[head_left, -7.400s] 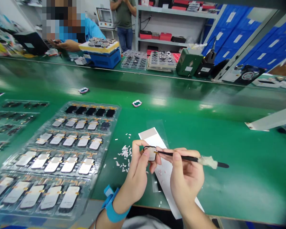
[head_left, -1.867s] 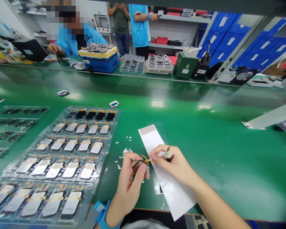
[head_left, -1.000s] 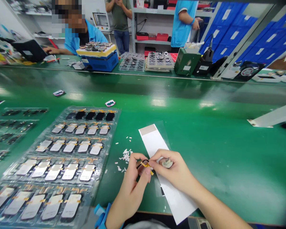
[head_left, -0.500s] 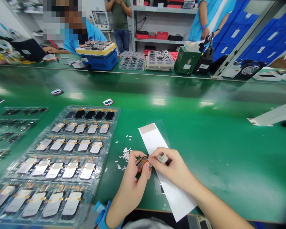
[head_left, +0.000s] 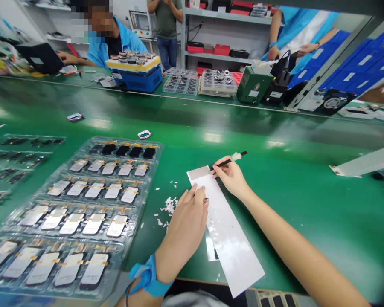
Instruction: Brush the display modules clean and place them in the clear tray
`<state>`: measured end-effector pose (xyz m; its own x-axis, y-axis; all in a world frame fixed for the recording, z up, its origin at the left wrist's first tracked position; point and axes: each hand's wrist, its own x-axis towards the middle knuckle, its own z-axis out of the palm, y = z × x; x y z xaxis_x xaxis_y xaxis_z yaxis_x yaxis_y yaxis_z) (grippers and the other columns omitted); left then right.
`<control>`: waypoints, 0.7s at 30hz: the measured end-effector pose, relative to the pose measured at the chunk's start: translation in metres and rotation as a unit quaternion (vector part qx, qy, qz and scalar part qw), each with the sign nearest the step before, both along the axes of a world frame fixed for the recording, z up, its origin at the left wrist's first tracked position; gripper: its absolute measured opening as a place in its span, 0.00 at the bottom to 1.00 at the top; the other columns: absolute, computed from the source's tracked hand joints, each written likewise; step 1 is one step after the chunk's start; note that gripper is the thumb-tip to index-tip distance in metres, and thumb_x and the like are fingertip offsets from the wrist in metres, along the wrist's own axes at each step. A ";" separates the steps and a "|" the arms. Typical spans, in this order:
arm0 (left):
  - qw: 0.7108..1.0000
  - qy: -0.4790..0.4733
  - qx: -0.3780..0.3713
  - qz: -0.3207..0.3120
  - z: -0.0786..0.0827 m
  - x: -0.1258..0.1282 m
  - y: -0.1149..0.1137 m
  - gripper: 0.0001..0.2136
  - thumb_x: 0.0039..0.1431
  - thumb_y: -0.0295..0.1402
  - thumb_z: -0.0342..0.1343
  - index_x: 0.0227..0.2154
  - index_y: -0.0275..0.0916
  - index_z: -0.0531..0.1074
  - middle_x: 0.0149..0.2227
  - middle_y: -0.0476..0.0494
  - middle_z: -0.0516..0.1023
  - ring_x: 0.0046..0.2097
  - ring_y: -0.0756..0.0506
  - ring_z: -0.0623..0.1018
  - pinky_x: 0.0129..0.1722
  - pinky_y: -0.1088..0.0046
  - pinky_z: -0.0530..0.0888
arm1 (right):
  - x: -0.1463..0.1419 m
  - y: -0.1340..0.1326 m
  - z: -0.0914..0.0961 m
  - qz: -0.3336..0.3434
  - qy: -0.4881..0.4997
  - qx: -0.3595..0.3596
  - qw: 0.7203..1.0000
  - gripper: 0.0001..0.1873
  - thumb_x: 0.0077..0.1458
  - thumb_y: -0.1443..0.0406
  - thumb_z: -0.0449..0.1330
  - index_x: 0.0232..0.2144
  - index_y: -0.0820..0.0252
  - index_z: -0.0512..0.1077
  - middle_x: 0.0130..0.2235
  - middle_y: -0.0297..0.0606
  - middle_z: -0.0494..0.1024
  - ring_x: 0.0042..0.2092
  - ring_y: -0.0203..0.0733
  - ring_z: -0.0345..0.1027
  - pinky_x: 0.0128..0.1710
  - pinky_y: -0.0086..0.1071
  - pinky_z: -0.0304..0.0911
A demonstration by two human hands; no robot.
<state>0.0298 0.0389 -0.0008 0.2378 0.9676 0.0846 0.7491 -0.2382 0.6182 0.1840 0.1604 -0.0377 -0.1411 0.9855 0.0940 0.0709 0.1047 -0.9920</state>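
Observation:
My left hand (head_left: 187,224) lies on a long white strip of backing film (head_left: 230,251), fingers together and pointing to the far end. A small dark edge (head_left: 205,200) shows at its fingertips; the rest of that part is hidden. My right hand (head_left: 230,177) is apart from it, near the strip's far end. It grips a slim black tool (head_left: 225,162) with white fibrous wrapping (head_left: 236,156) around its shaft. A pile of white paper flecks (head_left: 169,206) lies just left of my left hand.
A clear plastic tray (head_left: 83,213) of display modules with orange flex tails lies to the left, with more trays beyond. Small loose parts (head_left: 144,134) sit on the green mat. A white bar (head_left: 365,164) crosses at right. Co-workers, a blue machine (head_left: 134,81) and shelves stand beyond.
My hands have parted. The right hand moved to the far end of the strip with the black tool, and the left hand dropped onto the strip, hiding the dark-framed part with its orange flex.

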 end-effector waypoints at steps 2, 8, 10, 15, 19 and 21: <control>1.000 0.010 0.006 -0.007 -0.005 0.000 0.002 0.15 0.69 0.26 0.41 0.54 0.28 0.64 0.56 0.24 0.74 0.62 0.35 0.71 0.62 0.48 0.64 | 0.000 0.000 -0.006 0.003 0.012 -0.010 1.000 0.29 0.45 0.43 0.67 0.34 0.56 0.63 0.27 0.31 0.74 0.30 0.39 0.77 0.34 0.36 0.76; 0.999 0.033 0.026 -0.011 -0.014 -0.002 -0.001 0.16 0.70 0.27 0.40 0.57 0.30 0.62 0.57 0.26 0.74 0.64 0.36 0.69 0.63 0.46 0.64 | 0.004 -0.003 -0.010 -0.001 0.045 -0.021 0.999 0.28 0.47 0.44 0.66 0.37 0.56 0.62 0.34 0.32 0.73 0.30 0.38 0.78 0.37 0.37 0.78; 0.999 0.048 0.022 -0.015 -0.014 -0.002 -0.001 0.16 0.70 0.27 0.40 0.58 0.30 0.61 0.56 0.27 0.76 0.64 0.36 0.68 0.63 0.47 0.64 | 0.005 -0.003 -0.011 -0.002 0.051 -0.024 0.998 0.28 0.47 0.45 0.67 0.36 0.56 0.62 0.36 0.32 0.73 0.30 0.37 0.79 0.36 0.37 0.79; 0.997 0.067 0.006 -0.021 -0.012 -0.002 0.000 0.15 0.71 0.27 0.39 0.57 0.30 0.60 0.59 0.27 0.73 0.65 0.37 0.67 0.64 0.48 0.64 | 0.005 -0.002 -0.012 0.003 0.062 -0.023 0.998 0.28 0.46 0.44 0.68 0.35 0.56 0.63 0.34 0.32 0.74 0.30 0.39 0.79 0.36 0.38 0.79; 0.997 0.073 -0.002 -0.021 -0.009 -0.002 0.000 0.14 0.71 0.27 0.40 0.56 0.32 0.60 0.60 0.29 0.72 0.66 0.38 0.66 0.65 0.49 0.64 | 0.006 -0.002 -0.012 -0.002 0.069 -0.021 0.997 0.26 0.48 0.46 0.68 0.35 0.56 0.64 0.35 0.32 0.75 0.29 0.38 0.79 0.35 0.36 0.79; 0.997 0.073 -0.010 -0.022 -0.008 -0.002 0.000 0.14 0.71 0.27 0.40 0.56 0.31 0.60 0.60 0.29 0.72 0.66 0.38 0.65 0.65 0.49 0.63 | 0.006 -0.001 -0.013 -0.002 0.070 -0.021 0.997 0.25 0.48 0.46 0.68 0.35 0.56 0.64 0.34 0.32 0.76 0.29 0.38 0.79 0.35 0.36 0.79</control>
